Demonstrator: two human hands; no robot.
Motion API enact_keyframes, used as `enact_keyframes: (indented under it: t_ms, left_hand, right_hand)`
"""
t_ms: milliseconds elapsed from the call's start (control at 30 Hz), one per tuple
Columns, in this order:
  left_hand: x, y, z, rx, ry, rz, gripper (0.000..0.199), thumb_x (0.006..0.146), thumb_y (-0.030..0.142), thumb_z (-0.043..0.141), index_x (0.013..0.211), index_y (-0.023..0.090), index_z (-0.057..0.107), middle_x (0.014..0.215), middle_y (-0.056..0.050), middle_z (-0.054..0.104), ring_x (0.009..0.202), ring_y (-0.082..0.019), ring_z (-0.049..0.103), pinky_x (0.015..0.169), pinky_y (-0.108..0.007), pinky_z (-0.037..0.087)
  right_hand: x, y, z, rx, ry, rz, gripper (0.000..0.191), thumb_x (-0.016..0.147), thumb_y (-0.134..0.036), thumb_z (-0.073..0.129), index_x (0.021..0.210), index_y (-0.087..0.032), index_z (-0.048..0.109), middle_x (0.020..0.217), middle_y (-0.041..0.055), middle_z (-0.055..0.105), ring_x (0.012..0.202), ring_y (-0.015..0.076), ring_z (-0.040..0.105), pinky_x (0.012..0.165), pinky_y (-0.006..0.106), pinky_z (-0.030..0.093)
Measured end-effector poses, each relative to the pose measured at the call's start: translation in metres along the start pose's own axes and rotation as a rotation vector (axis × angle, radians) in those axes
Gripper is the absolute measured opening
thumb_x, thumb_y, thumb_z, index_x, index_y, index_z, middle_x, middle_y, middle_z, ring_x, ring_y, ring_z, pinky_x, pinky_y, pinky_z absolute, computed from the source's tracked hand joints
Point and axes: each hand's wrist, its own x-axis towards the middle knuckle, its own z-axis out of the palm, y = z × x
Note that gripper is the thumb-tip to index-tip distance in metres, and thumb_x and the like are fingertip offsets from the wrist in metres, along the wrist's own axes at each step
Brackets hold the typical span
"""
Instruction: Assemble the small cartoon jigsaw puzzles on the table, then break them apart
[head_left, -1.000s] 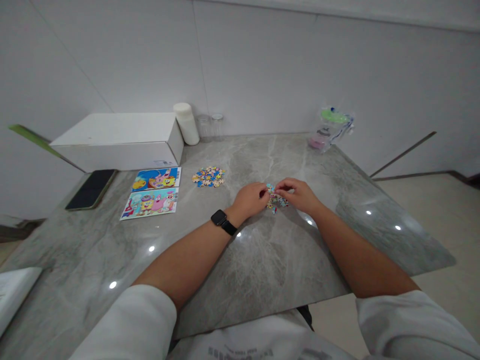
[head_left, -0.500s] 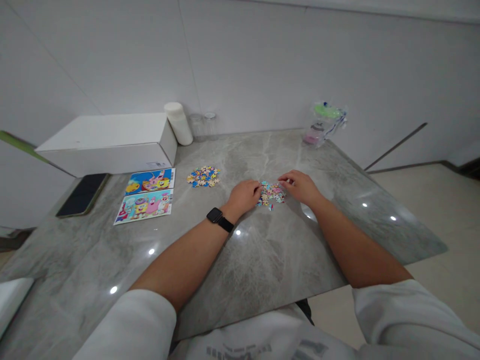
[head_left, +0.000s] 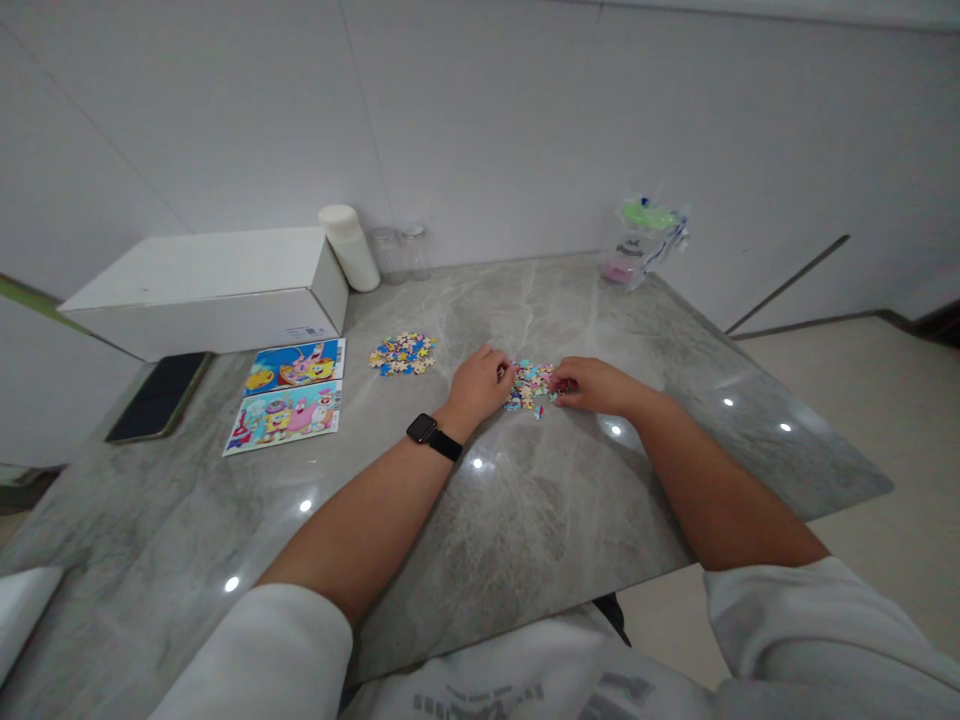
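A small heap of pink and light-blue jigsaw pieces (head_left: 534, 378) lies on the grey marbled table, between my two hands. At its left edge is my left hand (head_left: 480, 385), fingers curled together, a black watch on its wrist; what the fingers hold, if anything, is hidden. From the right, my right hand (head_left: 592, 385) pinches at the heap's edge, its fingertips closed on a puzzle piece too small to show clearly. One loose piece (head_left: 538, 411) sits just in front of the heap. Farther left is a second heap of blue and yellow jigsaw pieces (head_left: 403, 354).
Two cartoon picture cards (head_left: 283, 415) lie at left, beside a dark phone (head_left: 159, 397). Behind them stand a long white box (head_left: 195, 310), a white bottle (head_left: 351, 250) and two clear glasses (head_left: 413, 250). A clear plastic bag (head_left: 637, 245) with green and pink contents sits at the back right.
My right hand has moved down and slightly left, its fingers closing at the heap's right edge. My left hand has turned a little, with its knuckles raised. The view has shifted slightly.
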Motion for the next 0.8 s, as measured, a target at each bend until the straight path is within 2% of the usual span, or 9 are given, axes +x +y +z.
enact_keyframes:
  t_ms: [133, 267, 333, 400, 533, 667, 800]
  left_hand:
    - [-0.003, -0.002, 0.002, -0.079, 0.06, 0.028, 0.016, 0.102, 0.027, 0.056, 0.1, 0.018, 0.07, 0.107, -0.01, 0.067, 0.102, -0.022, 0.063, 0.096, -0.036, 0.051]
    - [-0.004, -0.001, -0.006, -0.176, 0.122, 0.014, 0.015, 0.1, 0.023, 0.056, 0.105, 0.019, 0.069, 0.112, -0.01, 0.067, 0.109, -0.023, 0.063, 0.101, -0.037, 0.051]
    - [0.0, 0.001, -0.021, -0.248, 0.17, -0.051, 0.014, 0.098, 0.023, 0.058, 0.104, 0.019, 0.07, 0.11, -0.008, 0.069, 0.105, -0.021, 0.063, 0.096, -0.036, 0.053]
    - [0.006, 0.002, -0.042, -0.392, 0.206, -0.156, 0.014, 0.097, 0.027, 0.059, 0.1, 0.019, 0.07, 0.103, -0.006, 0.07, 0.092, -0.019, 0.063, 0.085, -0.032, 0.053]
    - [0.005, -0.007, -0.089, -0.769, 0.161, -0.284, 0.018, 0.093, 0.034, 0.06, 0.099, 0.02, 0.069, 0.086, -0.001, 0.067, 0.065, -0.012, 0.053, 0.058, -0.024, 0.043]
    - [-0.029, -0.029, -0.117, -0.763, 0.169, -0.292, 0.023, 0.09, 0.041, 0.066, 0.1, 0.019, 0.068, 0.083, 0.0, 0.063, 0.064, -0.01, 0.05, 0.055, -0.021, 0.04]
    - [-0.079, -0.048, -0.117, -0.744, 0.135, -0.365, 0.025, 0.092, 0.045, 0.065, 0.098, 0.02, 0.065, 0.079, 0.002, 0.056, 0.059, -0.009, 0.043, 0.05, -0.022, 0.035]
  right_hand:
    - [0.0, -0.002, -0.003, 0.097, 0.022, -0.007, 0.006, 0.077, -0.028, 0.078, 0.081, -0.024, 0.075, 0.085, 0.0026, 0.071, 0.077, 0.0186, 0.064, 0.074, 0.03, 0.048]
    - [0.009, -0.01, -0.001, 0.326, 0.218, 0.077, 0.017, 0.082, -0.04, 0.074, 0.084, -0.023, 0.072, 0.08, 0.0013, 0.072, 0.073, 0.0176, 0.064, 0.069, 0.03, 0.049]
    - [0.019, -0.02, 0.001, 0.391, 0.334, 0.097, 0.022, 0.082, -0.044, 0.075, 0.084, -0.023, 0.071, 0.078, 0.0008, 0.071, 0.07, 0.017, 0.062, 0.066, 0.03, 0.048]
    - [0.032, -0.034, 0.003, 0.411, 0.407, 0.081, 0.024, 0.081, -0.046, 0.076, 0.084, -0.023, 0.071, 0.078, 0.0007, 0.07, 0.069, 0.0166, 0.06, 0.066, 0.031, 0.048]
    - [0.06, -0.071, 0.016, 0.496, 0.391, 0.004, 0.027, 0.082, -0.05, 0.076, 0.086, -0.024, 0.071, 0.078, 0.0007, 0.069, 0.069, 0.017, 0.059, 0.067, 0.032, 0.049]
    - [0.085, -0.106, 0.044, 0.65, 0.341, -0.056, 0.032, 0.082, -0.056, 0.074, 0.089, -0.025, 0.071, 0.082, 0.0015, 0.071, 0.077, 0.0195, 0.064, 0.073, 0.034, 0.053]
    - [0.094, -0.127, 0.079, 0.768, 0.274, -0.041, 0.029, 0.084, -0.054, 0.072, 0.093, -0.026, 0.072, 0.086, 0.0008, 0.073, 0.081, 0.0192, 0.066, 0.08, 0.034, 0.054]
